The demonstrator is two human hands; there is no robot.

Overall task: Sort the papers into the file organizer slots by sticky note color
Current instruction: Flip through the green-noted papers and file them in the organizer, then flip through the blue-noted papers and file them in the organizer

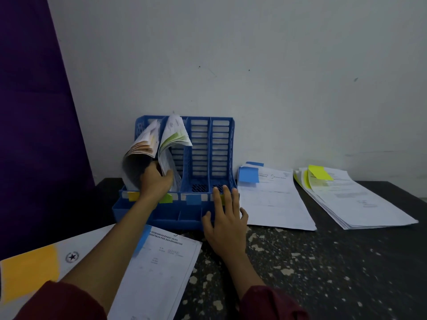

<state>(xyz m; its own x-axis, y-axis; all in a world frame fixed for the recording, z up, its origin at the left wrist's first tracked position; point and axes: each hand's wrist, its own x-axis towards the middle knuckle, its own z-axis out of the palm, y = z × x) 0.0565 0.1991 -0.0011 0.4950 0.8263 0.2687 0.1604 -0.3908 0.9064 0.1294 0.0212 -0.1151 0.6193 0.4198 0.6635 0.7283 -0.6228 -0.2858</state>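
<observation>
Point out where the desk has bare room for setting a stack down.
Widest bare tabletop: front right, bordered by the right hand, the blue-note stack and the yellow-note stack behind. A narrow dark strip runs between those two stacks. Crowded: front left, loose sheets under the left arm; the organizer, where the left hand grips slotted papers.

organizer (210, 155): blue plastic, smooth, slight sheen, slotted walls
papers (275, 199): thin white paper, matt
sticky notes (248, 174): matt coloured paper
table (323, 262): dark speckled stone look, kinda polished
wall (254, 54): flat matt paint, a few scuffs
sleeves (272, 306): dark red cloth
</observation>
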